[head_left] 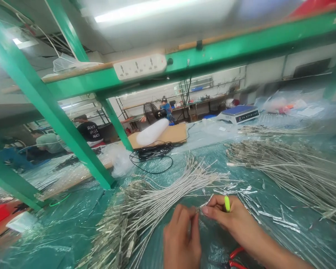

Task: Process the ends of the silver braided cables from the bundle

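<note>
My left hand [182,236] is closed in a pinch, its fingertips almost meeting those of my right hand. My right hand [229,212], with a bright yellow-green band on one finger, pinches too. Between the fingertips shows the thin silvery end of a cable [204,204]; most of it is hidden. Just left and behind lies a bundle of silvery braided cables [168,192] with metal connectors at the near end. Red-handled pliers [236,257] lie below my right forearm, partly out of view. Scraps of silvery foil [285,224] are scattered to the right.
Another pile of cables [291,160] spreads over the right side of the plastic-covered green table [61,231]. Behind are a weighing scale [239,114], a coiled black cable [154,151] and cardboard [176,134]. Green shelf posts [81,149] rise at left. Other people sit farther back.
</note>
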A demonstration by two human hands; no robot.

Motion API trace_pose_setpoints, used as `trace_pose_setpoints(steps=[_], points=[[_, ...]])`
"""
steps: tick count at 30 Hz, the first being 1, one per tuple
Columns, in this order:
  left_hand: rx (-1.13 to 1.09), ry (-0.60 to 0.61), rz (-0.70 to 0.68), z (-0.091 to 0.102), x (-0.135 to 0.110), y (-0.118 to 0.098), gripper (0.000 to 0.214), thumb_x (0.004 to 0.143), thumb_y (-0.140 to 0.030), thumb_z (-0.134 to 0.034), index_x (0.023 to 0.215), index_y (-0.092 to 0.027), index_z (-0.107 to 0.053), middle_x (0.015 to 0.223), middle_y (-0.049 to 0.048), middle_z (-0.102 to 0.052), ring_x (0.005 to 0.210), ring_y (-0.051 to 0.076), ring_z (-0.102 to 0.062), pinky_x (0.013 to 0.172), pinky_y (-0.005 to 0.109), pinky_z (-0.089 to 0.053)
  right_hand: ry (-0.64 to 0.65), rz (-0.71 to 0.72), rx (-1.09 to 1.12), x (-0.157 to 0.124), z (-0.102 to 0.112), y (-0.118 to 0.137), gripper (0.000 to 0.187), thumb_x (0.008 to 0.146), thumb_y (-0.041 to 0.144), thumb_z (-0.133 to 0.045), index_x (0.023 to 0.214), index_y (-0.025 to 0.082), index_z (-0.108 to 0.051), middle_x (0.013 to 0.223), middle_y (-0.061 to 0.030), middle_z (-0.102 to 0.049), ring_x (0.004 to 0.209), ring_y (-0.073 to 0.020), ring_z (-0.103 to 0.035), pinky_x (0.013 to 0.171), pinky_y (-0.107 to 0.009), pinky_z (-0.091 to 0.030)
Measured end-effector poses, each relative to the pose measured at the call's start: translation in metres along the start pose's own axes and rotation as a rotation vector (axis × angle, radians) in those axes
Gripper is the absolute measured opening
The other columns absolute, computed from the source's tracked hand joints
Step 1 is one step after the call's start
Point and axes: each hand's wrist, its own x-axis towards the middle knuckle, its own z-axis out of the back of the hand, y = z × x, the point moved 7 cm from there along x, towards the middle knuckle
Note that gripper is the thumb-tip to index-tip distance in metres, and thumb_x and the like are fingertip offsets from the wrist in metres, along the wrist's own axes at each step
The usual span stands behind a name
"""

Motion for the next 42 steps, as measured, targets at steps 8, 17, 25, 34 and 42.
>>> trace_pose_setpoints(steps=[8, 17, 25, 34, 42], points=[[0.452, 0.051, -0.207, -0.01, -0.008, -0.01, 0.022, 0.087, -0.005, -0.047, 0.098, -0.018, -0.062, 0.074, 0.0051, -0.056, 0.057, 0.017, -0.052, 0.056, 0.029, -0.034, -0.082, -0.164, 0.05, -0.006, -0.002, -0.008, 0.036, 0.073, 0.047, -0.069, 0.061, 0.018, -0.052, 0.046, 0.0104, -0.023, 0.045, -0.0071, -0.018, 0.044, -0.025, -0.009], [0.378, 0.35, -0.351, -0.021, -0.003, -0.014, 0.024, 0.087, -0.003, -0.045, 0.091, -0.019, -0.062, 0.08, 0.0068, -0.061, 0.065, 0.018, -0.055, 0.058, 0.028, -0.036, -0.106, -0.159, 0.279, 0.005, 0.02, -0.007, 0.042, 0.072, 0.044, -0.068, 0.059, 0.024, -0.034, 0.047, 0.0129, -0.017, 0.042, -0.007, -0.01, 0.04, -0.025, -0.011], [-0.453, 0.247, 0.451, -0.013, 0.011, 0.029, 0.017, 0.083, -0.032, -0.066, 0.077, -0.017, -0.062, 0.069, -0.0015, -0.053, 0.065, 0.014, -0.046, 0.061, 0.025, -0.036, -0.183, -0.027, -0.021, 0.031, 0.059, -0.006, 0.036, 0.07, 0.041, -0.075, 0.052, 0.017, -0.055, 0.046, 0.0068, -0.037, 0.047, -0.0086, -0.027, 0.046, -0.024, -0.017], [-0.76, 0.347, 0.663, -0.032, -0.002, 0.043, 0.031, 0.079, -0.046, -0.069, 0.075, -0.015, -0.062, 0.06, -0.0027, -0.057, 0.039, 0.004, -0.028, 0.04, 0.021, -0.019, 0.207, 0.037, 0.072, 0.009, 0.008, 0.013, 0.037, 0.073, 0.045, -0.075, 0.095, 0.017, -0.069, 0.057, 0.0085, -0.038, 0.047, -0.0063, -0.028, 0.043, -0.02, -0.018], [-0.874, 0.476, 0.786, -0.047, -0.012, 0.048, 0.04, 0.073, -0.054, -0.072, 0.07, -0.016, -0.061, 0.051, -0.0051, -0.051, 0.035, 0.002, -0.023, 0.037, 0.021, -0.014, 0.022, 0.02, 0.188, 0.011, 0.011, 0.011, 0.041, 0.072, 0.05, -0.075, 0.061, 0.015, -0.056, 0.048, 0.0076, -0.043, 0.043, -0.0052, -0.028, 0.043, -0.022, -0.015]])
